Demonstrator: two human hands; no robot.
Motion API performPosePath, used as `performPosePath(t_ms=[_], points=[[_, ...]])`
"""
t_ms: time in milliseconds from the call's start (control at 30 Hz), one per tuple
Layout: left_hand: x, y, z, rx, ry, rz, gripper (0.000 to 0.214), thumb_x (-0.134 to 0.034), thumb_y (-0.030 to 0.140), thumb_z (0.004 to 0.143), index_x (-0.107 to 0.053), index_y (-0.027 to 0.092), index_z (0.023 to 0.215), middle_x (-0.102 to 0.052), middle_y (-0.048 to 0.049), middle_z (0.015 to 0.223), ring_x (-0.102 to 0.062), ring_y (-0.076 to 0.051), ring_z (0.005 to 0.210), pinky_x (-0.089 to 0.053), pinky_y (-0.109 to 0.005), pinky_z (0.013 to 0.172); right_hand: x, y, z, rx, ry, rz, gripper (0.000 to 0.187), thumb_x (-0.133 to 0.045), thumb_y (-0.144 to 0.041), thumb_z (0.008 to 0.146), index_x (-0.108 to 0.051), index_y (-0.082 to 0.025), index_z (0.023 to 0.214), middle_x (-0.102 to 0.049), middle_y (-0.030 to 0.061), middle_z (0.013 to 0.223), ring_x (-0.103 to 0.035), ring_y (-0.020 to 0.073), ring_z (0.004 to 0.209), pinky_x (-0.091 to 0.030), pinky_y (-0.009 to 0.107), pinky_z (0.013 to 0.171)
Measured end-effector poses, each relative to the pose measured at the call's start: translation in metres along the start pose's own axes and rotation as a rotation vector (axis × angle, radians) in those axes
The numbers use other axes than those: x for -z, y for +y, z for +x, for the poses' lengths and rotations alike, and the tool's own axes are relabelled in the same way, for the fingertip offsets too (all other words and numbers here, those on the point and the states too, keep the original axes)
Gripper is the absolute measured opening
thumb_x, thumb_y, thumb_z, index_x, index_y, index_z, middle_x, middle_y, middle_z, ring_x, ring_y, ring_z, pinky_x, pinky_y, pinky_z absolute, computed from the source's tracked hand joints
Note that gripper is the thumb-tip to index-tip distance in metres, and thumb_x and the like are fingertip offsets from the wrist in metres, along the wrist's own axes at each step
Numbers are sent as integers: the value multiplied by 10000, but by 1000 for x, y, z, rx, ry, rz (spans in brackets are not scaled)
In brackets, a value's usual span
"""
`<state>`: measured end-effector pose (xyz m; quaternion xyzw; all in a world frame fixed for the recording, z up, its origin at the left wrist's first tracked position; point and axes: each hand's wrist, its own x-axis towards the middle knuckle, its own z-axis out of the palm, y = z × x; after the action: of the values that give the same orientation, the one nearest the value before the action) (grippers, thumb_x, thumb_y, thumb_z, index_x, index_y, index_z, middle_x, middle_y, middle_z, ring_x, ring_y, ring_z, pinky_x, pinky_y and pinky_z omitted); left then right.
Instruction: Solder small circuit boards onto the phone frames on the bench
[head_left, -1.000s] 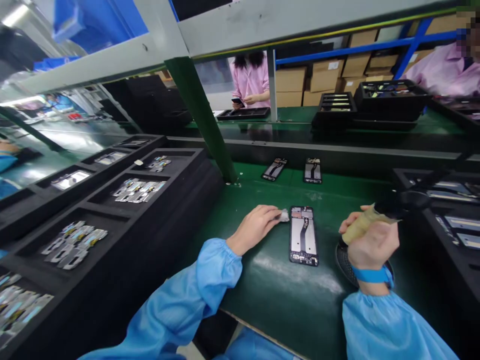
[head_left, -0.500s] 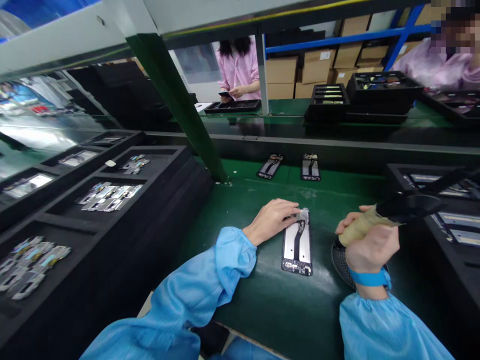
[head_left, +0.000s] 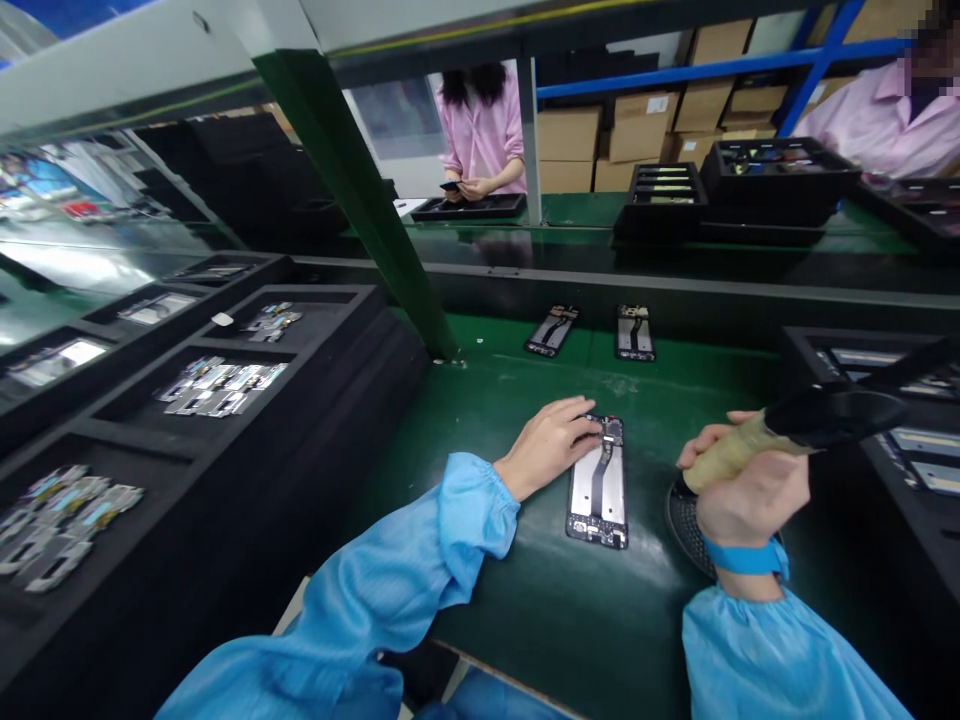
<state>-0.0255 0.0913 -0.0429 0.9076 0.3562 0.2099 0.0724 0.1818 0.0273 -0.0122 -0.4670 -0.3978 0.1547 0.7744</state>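
On the green bench top lies an opened phone (head_left: 598,487), its pale inner plate and dark ribbon cable facing up. My left hand (head_left: 551,443) grips the phone's upper left edge, with its fingertips on the upper end. To the right, my right hand (head_left: 750,488) is wrapped around an electric screwdriver (head_left: 735,455) with a tape-covered handle and a black rear end. The screwdriver's tip is hidden, low over a round black mesh dish (head_left: 684,525). A blue band circles my right wrist.
Two more opened phones (head_left: 553,330) lie farther back. On the left, black foam trays (head_left: 180,435) hold several metal phone pieces (head_left: 225,385). Another black tray (head_left: 795,345) with phone parts stands at right. A green post (head_left: 360,200) rises left of centre. Across the bench, two people in pink sit behind trays.
The phone's upper end looks silvery earlier and dark now. My left hand stays at its upper edge, and my right hand still holds the screwdriver over the dish. The view has shifted slightly.
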Motion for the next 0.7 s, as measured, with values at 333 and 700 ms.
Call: performPosePath(t_ms=[333, 700], points=[[5, 11, -4, 41, -18, 0, 218, -609, 333, 1029, -753, 240, 1163, -682, -67, 1321, -645, -247, 1168, -550, -406, 987, -2, -2, 1, 16, -6, -8, 526, -449, -719, 954, -588, -212, 982, -567, 1, 612, -540, 198, 406, -424, 332, 372], [0, 39, -26, -153, -84, -137, 231, -566, 342, 1048, -692, 239, 1211, -661, -73, 1328, -629, -232, 1190, -517, -402, 1024, -1, 1, 0, 14, 26, -3, 493, -411, -689, 958, -595, -231, 966, -538, 6, 621, -522, 197, 428, -429, 340, 383]])
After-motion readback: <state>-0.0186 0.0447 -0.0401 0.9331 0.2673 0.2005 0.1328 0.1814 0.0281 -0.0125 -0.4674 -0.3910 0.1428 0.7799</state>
